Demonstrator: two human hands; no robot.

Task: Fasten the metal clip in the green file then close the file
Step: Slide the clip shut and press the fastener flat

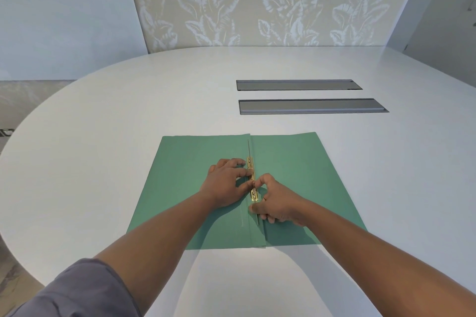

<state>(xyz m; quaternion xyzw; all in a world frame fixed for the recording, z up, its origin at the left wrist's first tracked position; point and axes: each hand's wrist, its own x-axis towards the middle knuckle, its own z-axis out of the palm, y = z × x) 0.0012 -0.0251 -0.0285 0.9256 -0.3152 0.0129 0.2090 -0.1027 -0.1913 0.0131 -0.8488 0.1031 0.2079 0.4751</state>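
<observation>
While the green file lies spread open and flat on the white surface, both bare hands work at its middle fold. Along that fold runs the metal clip, a slim brass-coloured bar with a thin prong reaching past it towards the far edge of the file and another towards the near edge. The left hand rests palm down on the file's left leaf, just beside the clip; its fingertips press on the far part of the bar and its thumb meets the bar's middle. The right hand sits on the right leaf, its grip narrow: forefinger and thumb pinch at the middle of the clip, touching the left thumb, while the curled lower fingers lie over the near prong. Whether the clip is already locked down cannot be told. Beyond the file's far edge, well apart from it, two grey inset panels lie in the surface, one behind the other. A grey sleeve covers the left upper arm.
</observation>
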